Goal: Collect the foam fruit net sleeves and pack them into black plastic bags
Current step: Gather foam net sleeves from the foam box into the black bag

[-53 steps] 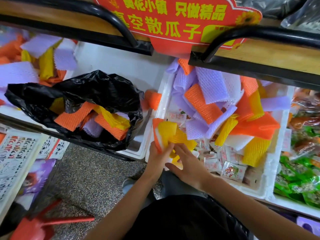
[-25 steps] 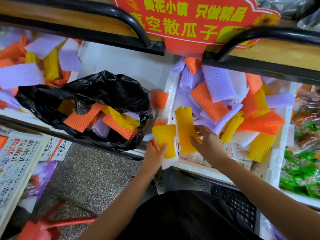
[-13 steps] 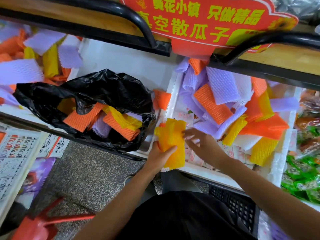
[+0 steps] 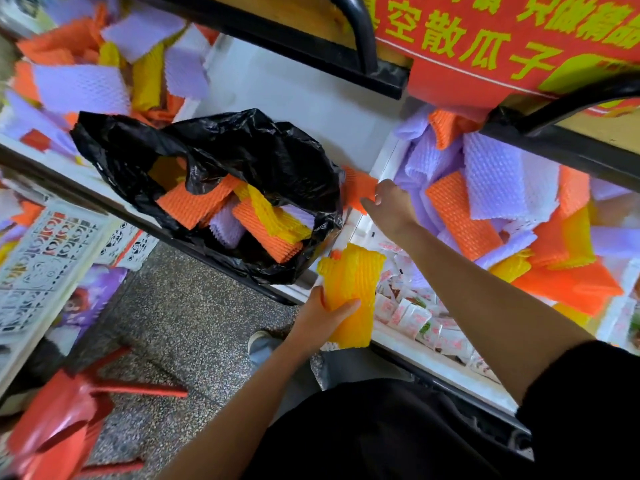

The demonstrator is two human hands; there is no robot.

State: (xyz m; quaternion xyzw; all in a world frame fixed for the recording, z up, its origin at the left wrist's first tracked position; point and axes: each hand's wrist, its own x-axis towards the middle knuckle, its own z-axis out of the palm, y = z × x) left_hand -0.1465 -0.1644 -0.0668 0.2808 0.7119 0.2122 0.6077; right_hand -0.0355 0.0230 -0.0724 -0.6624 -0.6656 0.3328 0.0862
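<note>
Sleeve pile (image 4: 491,188): purple, orange and yellow, heaped in the white bin (image 4: 408,342) at the right.
Black bag (image 4: 263,157): lies open on the shelf, left of the bin, with some sleeves inside.
Yellow sleeves (image 4: 353,282): a bundle, gripped by the left hand (image 4: 322,317) below the bag mouth.
Orange sleeve (image 4: 360,190): between bag and bin.
Right hand (image 4: 391,207): fingers curled on the orange sleeve's edge.

**Person, head view.** A black short sleeve (image 4: 585,393) covers the right upper arm at the lower right of the frame, and a black top (image 4: 363,438) fills the lower centre. Grey trousers (image 4: 346,367) and a pale shoe (image 4: 259,336) show at centre, beneath the bare left hand (image 4: 318,317). The right hand (image 4: 391,209) is likewise bare.
</note>
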